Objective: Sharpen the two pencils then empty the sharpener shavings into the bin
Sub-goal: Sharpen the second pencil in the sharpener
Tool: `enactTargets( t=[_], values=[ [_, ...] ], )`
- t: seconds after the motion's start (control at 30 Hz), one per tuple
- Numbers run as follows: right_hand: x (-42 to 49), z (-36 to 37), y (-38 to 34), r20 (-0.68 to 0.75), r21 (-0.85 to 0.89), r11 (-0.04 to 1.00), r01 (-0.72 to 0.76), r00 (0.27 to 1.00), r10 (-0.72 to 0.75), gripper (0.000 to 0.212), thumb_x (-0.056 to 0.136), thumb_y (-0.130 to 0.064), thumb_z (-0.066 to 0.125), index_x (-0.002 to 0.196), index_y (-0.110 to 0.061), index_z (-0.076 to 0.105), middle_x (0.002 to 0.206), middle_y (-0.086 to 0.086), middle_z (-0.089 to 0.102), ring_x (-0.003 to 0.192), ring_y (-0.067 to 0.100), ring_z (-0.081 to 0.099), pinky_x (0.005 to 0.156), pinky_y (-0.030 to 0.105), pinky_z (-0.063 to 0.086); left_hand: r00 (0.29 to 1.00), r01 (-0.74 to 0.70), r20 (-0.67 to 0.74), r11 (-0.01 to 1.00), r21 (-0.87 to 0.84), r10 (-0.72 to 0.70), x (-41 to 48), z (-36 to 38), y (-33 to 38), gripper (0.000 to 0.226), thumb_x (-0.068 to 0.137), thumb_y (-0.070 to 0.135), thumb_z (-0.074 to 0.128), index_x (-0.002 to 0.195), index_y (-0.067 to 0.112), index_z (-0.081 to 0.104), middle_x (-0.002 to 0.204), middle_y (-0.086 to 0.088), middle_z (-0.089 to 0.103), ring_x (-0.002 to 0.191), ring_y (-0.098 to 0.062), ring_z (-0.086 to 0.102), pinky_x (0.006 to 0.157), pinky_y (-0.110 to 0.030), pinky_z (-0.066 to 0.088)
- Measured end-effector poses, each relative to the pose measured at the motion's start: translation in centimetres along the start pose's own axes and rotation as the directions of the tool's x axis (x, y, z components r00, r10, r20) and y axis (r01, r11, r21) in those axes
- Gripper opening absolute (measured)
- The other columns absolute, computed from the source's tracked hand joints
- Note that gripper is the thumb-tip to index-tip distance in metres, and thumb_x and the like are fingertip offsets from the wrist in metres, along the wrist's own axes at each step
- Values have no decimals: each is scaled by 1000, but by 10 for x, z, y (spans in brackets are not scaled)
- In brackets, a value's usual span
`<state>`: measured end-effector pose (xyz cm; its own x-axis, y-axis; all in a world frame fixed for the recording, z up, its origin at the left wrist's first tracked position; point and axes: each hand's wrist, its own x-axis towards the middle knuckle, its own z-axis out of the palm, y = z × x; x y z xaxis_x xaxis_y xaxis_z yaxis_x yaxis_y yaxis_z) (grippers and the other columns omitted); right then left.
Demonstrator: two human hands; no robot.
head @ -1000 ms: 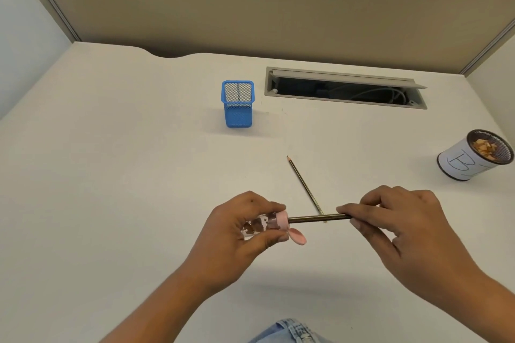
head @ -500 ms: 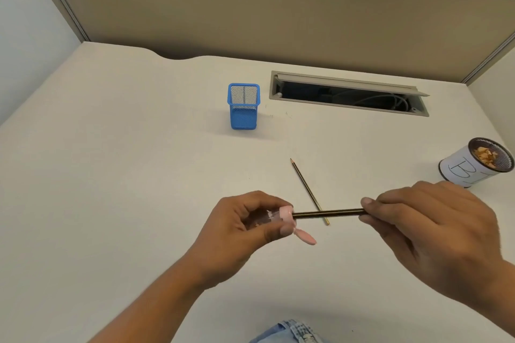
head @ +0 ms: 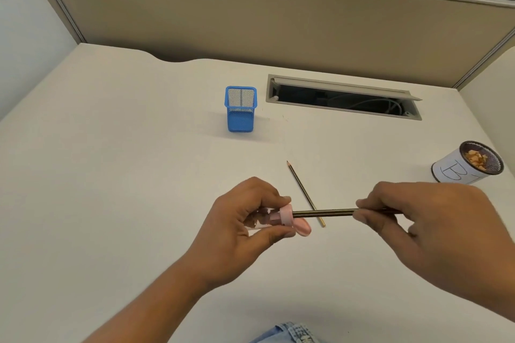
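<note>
My left hand (head: 245, 220) grips a small pink sharpener (head: 281, 217) with a clear body holding brown shavings; its pink flap hangs open below. A dark striped pencil (head: 323, 213) lies level with its tip inside the sharpener, and my right hand (head: 423, 220) pinches its other end. Both hands hover above the desk. A second pencil (head: 302, 189) lies on the desk behind them, its sharp point facing away from me. The bin (head: 457, 168), a black mesh cup wrapped in white paper marked "B", stands at the far right with shavings inside.
A blue mesh pen holder (head: 240, 108) stands upright at mid-desk. An open cable slot (head: 344, 97) is cut into the desk behind it. Beige partition walls enclose the back and both sides. Denim cloth (head: 289, 334) shows at the bottom edge.
My right hand has rolled around the pencil and slid slightly right along it. The left hand keeps the sharpener in place. The camera has tilted up a little.
</note>
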<state>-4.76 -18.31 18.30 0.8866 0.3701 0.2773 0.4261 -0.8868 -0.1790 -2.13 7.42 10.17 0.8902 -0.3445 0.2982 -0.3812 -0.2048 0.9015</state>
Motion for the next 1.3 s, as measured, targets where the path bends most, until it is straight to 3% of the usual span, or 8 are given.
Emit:
enactTargets(
  t=[0.37,0.47,0.63,0.8,0.93,1.03,1.13,1.3],
  values=[
    [7,-11,10,-13,-262,877,402,908,-420,26,93,-29,65,71,-17,68,59,-1,64,45,29,54,39,32,42,928,366,224,834,-413,-296,-8,3,4,17,76,31,78,89,21,73,85,3,72,73,-13,64,65,-18,48],
    [9,-8,0,151,-22,1000,1,988,2,29,89,-54,56,69,-33,55,59,-14,66,46,9,53,40,28,42,991,120,83,974,-193,-106,-12,5,0,19,82,33,77,95,26,66,91,8,67,82,-18,67,67,-25,54],
    [11,3,6,660,283,699,-657,662,355,32,80,-51,73,64,-27,59,46,-9,50,41,7,36,44,20,31,978,-124,175,991,46,115,-10,0,-5,18,88,28,75,101,22,64,96,9,60,84,-14,64,66,-20,51],
    [16,-10,7,253,32,998,-55,966,45,21,78,-62,64,86,-44,55,76,-33,62,69,0,58,45,17,36,972,188,177,965,-185,-155,-1,-6,0,13,80,33,76,90,29,68,85,5,70,72,-13,63,64,-20,48],
    [17,-10,19,56,-175,871,460,887,-457,18,93,-27,66,81,-13,68,70,0,66,54,29,57,42,36,46,963,251,178,916,-314,-203,1,-2,6,14,78,30,77,89,22,71,84,5,72,74,-8,64,66,-18,49],
    [18,-11,7,177,-42,990,138,976,-128,27,94,-47,57,73,-31,61,57,-9,62,47,13,52,38,30,41,991,81,115,986,-144,-64,5,-2,5,16,82,32,76,93,23,69,87,5,68,72,-14,63,62,-22,49],
    [24,-12,5,593,307,748,-589,733,333,33,83,-49,70,61,-28,59,50,-9,60,42,6,43,43,16,35,979,-124,169,992,37,116,8,-1,4,23,84,32,77,97,14,69,89,6,64,74,-16,61,61,-22,48],
    [16,-15,12,506,355,823,-443,831,230,19,72,-57,72,82,-46,61,72,-24,70,54,0,60,47,13,45,979,31,203,996,-86,-13,7,-4,1,18,83,29,78,94,20,68,87,10,64,71,-15,62,58,-23,47]
  ],
)
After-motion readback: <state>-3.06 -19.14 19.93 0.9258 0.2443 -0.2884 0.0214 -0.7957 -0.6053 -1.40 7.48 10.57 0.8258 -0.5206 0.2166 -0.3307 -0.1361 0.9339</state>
